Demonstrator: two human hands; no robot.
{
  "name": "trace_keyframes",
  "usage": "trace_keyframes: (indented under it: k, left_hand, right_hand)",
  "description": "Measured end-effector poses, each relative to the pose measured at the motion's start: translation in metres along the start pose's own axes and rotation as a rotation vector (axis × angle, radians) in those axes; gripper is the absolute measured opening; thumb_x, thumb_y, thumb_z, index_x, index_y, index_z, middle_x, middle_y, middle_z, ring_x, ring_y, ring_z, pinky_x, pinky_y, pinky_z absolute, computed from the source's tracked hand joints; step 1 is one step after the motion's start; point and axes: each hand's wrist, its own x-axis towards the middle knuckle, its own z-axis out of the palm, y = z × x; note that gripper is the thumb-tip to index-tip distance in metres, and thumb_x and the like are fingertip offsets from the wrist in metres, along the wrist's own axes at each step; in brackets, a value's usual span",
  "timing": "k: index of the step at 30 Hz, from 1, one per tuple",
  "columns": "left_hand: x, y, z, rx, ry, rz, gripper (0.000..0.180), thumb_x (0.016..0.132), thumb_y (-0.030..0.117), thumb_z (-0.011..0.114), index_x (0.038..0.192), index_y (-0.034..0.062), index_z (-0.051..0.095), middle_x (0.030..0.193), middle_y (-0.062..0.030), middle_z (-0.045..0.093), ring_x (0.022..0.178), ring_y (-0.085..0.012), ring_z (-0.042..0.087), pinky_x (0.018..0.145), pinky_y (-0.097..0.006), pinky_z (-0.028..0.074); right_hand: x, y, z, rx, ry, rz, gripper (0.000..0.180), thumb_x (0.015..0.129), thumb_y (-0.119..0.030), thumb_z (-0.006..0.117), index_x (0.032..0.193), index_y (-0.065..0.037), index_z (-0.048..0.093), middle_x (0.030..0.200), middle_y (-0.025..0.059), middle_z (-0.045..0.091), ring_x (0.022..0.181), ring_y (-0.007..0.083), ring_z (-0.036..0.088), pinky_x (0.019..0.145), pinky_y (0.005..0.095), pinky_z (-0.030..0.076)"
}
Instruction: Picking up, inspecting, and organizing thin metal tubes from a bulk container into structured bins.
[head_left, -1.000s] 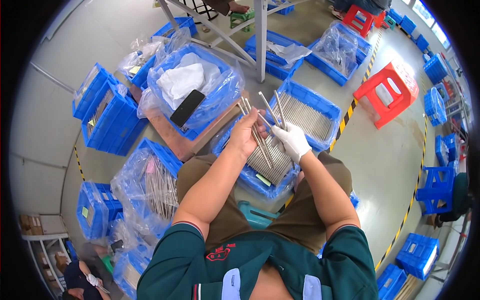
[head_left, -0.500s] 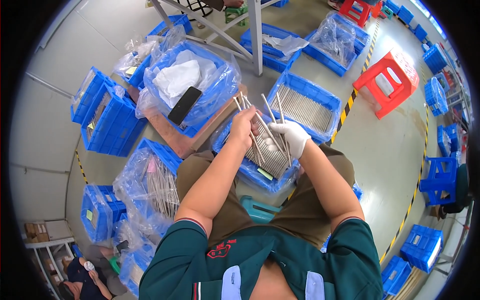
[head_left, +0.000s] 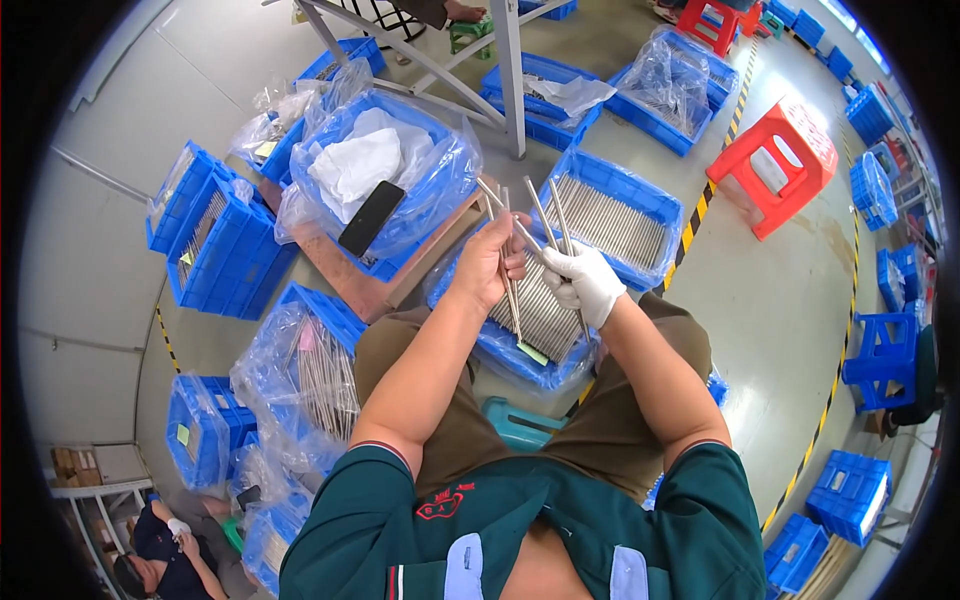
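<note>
While over the blue crate (head_left: 520, 355), both hands gripping metal rods (head_left: 520, 235).

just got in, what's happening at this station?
A seated person is handling thin metal rods with both hands over a blue crate of more rods in front of their knees. The bare left hand grips a few rods; the white-gloved right hand holds others, the rods fanning upward. A second blue crate of rods sits just beyond, and a red stool stands to the right.
</note>
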Motion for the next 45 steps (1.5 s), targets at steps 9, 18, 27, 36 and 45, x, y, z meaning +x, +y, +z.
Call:
trace_keyframes:
  k: [9, 18, 27, 36, 45]
  left_hand:
    - [-0.003, -0.005, 0.007, -0.024, -0.013, 0.058, 0.027, 0.092, 0.033, 0.053, 0.100, 0.0076, 0.056, 0.069, 0.0015, 0.045, 0.052, -0.0057, 0.039, 0.044, -0.019, 0.031]
    - [-0.010, -0.015, 0.024, 0.121, 0.063, 0.063, 0.020, 0.091, 0.027, 0.055, 0.095, 0.0081, 0.060, 0.065, 0.0037, 0.045, 0.051, -0.0042, 0.036, 0.044, -0.018, 0.030]
    - [-0.008, -0.018, 0.019, 0.192, 0.137, 0.098, 0.021, 0.091, 0.030, 0.053, 0.090, 0.0088, 0.058, 0.063, 0.0035, 0.047, 0.048, -0.0044, 0.036, 0.041, -0.018, 0.029]
    - [-0.015, -0.026, 0.025, 0.185, 0.167, 0.132, 0.019, 0.092, 0.028, 0.053, 0.091, 0.0104, 0.058, 0.065, 0.0046, 0.050, 0.048, -0.0027, 0.037, 0.041, -0.018, 0.028]
    - [-0.021, -0.013, 0.018, 0.391, -0.041, -0.148, 0.024, 0.093, 0.027, 0.051, 0.083, 0.0057, 0.055, 0.062, 0.0042, 0.041, 0.050, -0.0035, 0.034, 0.042, -0.019, 0.028]
  right_hand:
    - [-0.004, 0.007, 0.025, -0.008, 0.166, -0.183, 0.012, 0.088, -0.016, 0.057, 0.086, -0.006, 0.051, 0.059, -0.0005, 0.045, 0.045, 0.0064, 0.037, 0.040, 0.0206, 0.028]
    - [0.002, 0.005, 0.031, -0.003, 0.219, -0.258, 0.014, 0.089, -0.020, 0.057, 0.085, -0.009, 0.050, 0.054, -0.0009, 0.043, 0.037, 0.0060, 0.033, 0.033, 0.0210, 0.023]
    - [0.008, 0.008, 0.027, 0.003, 0.204, -0.217, 0.017, 0.087, -0.019, 0.058, 0.084, -0.002, 0.055, 0.058, 0.0033, 0.049, 0.044, 0.0115, 0.044, 0.041, 0.0251, 0.038]
    - [0.018, 0.003, 0.012, 0.202, 0.031, 0.010, 0.019, 0.088, -0.026, 0.059, 0.079, -0.012, 0.050, 0.057, -0.0003, 0.047, 0.036, 0.0069, 0.033, 0.034, 0.0223, 0.024]
    - [0.021, -0.028, -0.004, -0.048, 0.206, -0.185, 0.021, 0.088, -0.029, 0.060, 0.078, -0.010, 0.056, 0.051, -0.0070, 0.037, 0.038, 0.0049, 0.031, 0.036, 0.0222, 0.022]
